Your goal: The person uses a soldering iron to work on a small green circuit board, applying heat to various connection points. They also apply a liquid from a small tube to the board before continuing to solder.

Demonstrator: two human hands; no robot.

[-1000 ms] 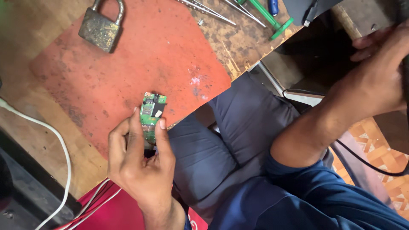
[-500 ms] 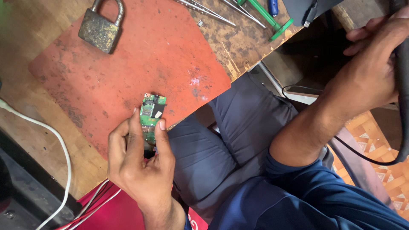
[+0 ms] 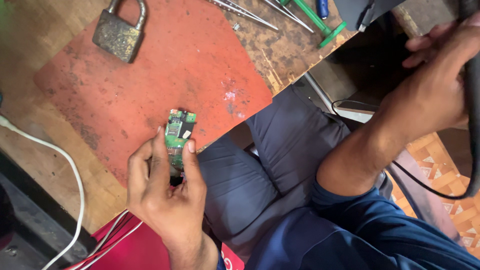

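One view only, from the head camera, looks down over the person's lap and the worn wooden table (image 3: 45, 165). Left hand (image 3: 165, 195) pinches a small green circuit board (image 3: 177, 135) by its long edges, the fingers (image 3: 161, 150) closed on it so that its populated face stays up and uncovered, seemingly to keep it steady on the rust-red rubber mat (image 3: 150, 75). That board sits at the mat's near edge, close to the lap; it is narrow, green, with a silver metal can, small dark chips and a black part at its far end. Right hand (image 3: 435, 85), well to the right of the mat and off the table, is wrapped shut around a thick black hose-like handle (image 3: 472, 100), from which a thin black cable (image 3: 420, 180) loops down. At the mat's far corner lies a tarnished brass padlock (image 3: 119, 34). Beyond the mat rest steel tweezers (image 3: 245, 14) and a green-handled screwdriver (image 3: 317, 21). Left of the mat runs a white cable (image 3: 60, 155).
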